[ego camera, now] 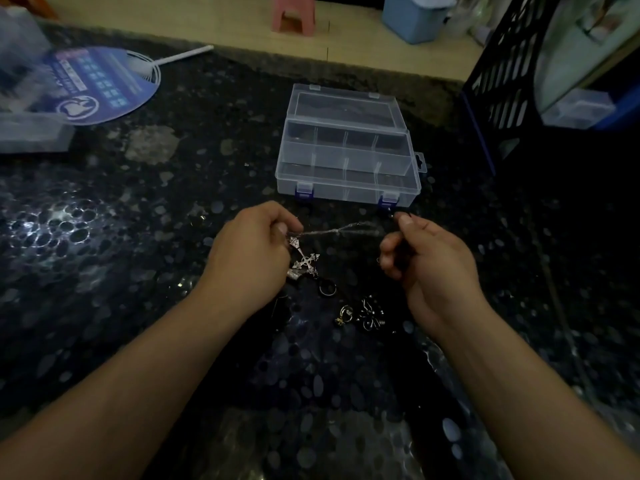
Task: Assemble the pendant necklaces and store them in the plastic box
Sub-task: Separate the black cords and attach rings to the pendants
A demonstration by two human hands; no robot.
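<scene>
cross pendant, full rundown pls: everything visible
The cross is a silvery, metal-looking pendant with ornate flared tips. It hangs tilted below the left hand, top end up by the fingers, which also pinch a thin chain that runs across to the right hand. Whether the chain already passes through it cannot be told. Its lower end overlaps a small silvery piece and sits near a dark ring on the table.
</scene>
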